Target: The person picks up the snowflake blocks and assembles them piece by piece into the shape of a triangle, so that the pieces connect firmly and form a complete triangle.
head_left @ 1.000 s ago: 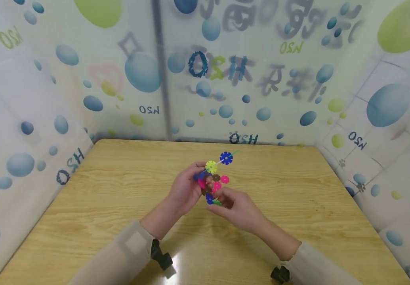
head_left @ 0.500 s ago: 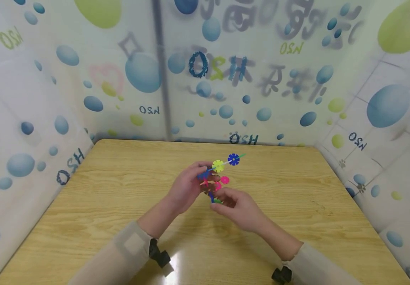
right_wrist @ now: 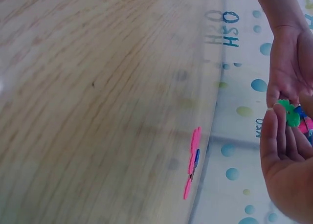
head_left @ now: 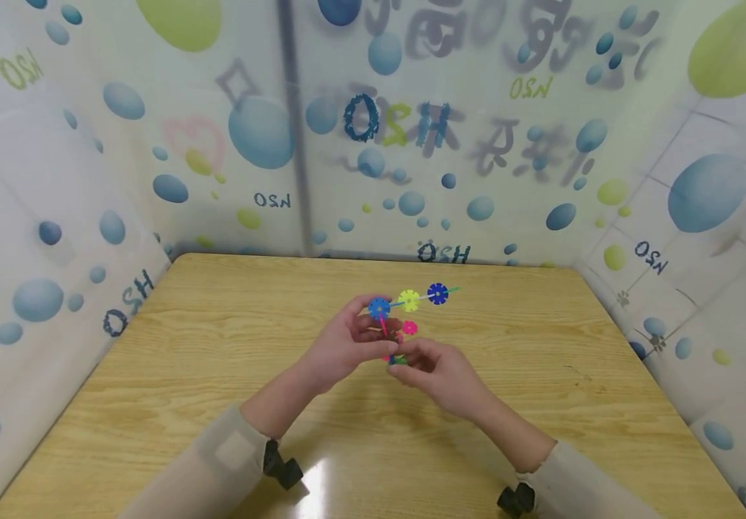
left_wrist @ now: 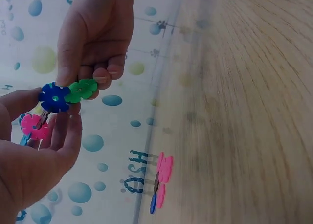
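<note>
A chain of interlocking plastic snowflake discs stands between my hands in the head view. It runs from a light blue disc [head_left: 379, 308] through a yellow disc [head_left: 409, 300] to a dark blue disc [head_left: 437, 293]; white and green discs show edge-on. My left hand [head_left: 336, 353] holds the chain's lower part, partly hidden by the fingers. At the lower end, my right hand [head_left: 447, 378] pinches where a green disc [left_wrist: 83, 90] joins another dark blue disc [left_wrist: 55, 98]. The left thumb touches that blue disc's edge. A pink disc [left_wrist: 34, 127] sits beside it.
A separate joined group of pink discs [left_wrist: 165, 168] with brown and dark blue ones lies flat on the wooden table [head_left: 217, 317], beyond my hands. Printed curtain-like walls [head_left: 509, 158] enclose the table's back and sides.
My left hand has turned the chain: its upper arm swings right and the light blue disc now faces me. The left thumb has come down toward the right fingertips. The right hand has barely shifted.
</note>
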